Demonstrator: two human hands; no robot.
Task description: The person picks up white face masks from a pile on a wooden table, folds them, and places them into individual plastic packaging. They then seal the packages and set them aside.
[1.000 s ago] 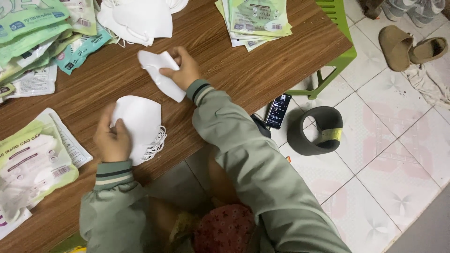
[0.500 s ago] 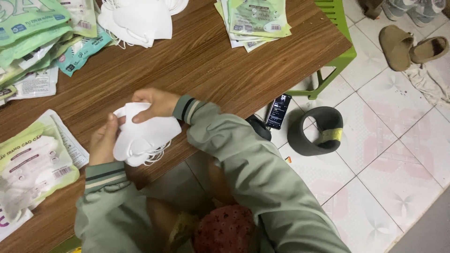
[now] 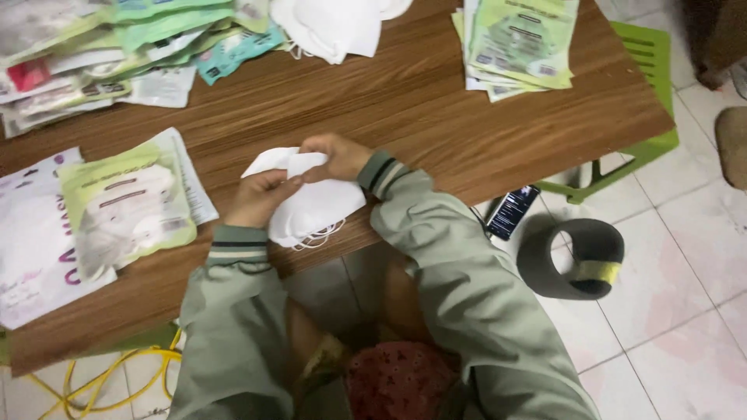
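Note:
A small stack of white face masks [image 3: 315, 206] lies at the near edge of the wooden table [image 3: 436, 117]. My left hand [image 3: 261, 198] grips the stack's left side. My right hand [image 3: 334, 155] pinches the top mask from above, just to the right of the left hand. Both hands meet over the stack. The white ear loops hang out below the stack at the table's edge.
A packaged mask in a green pouch [image 3: 128, 206] lies left of the hands. More pouches [image 3: 117, 47] are heaped at the far left, loose white masks [image 3: 334, 23] at the top, another pouch stack [image 3: 521, 43] at the top right. A phone [image 3: 511, 211] and tape roll [image 3: 576, 257] lie on the floor.
My right hand carried a single mask from the table's middle onto the stack under my left hand. Both hands now hold the stack together.

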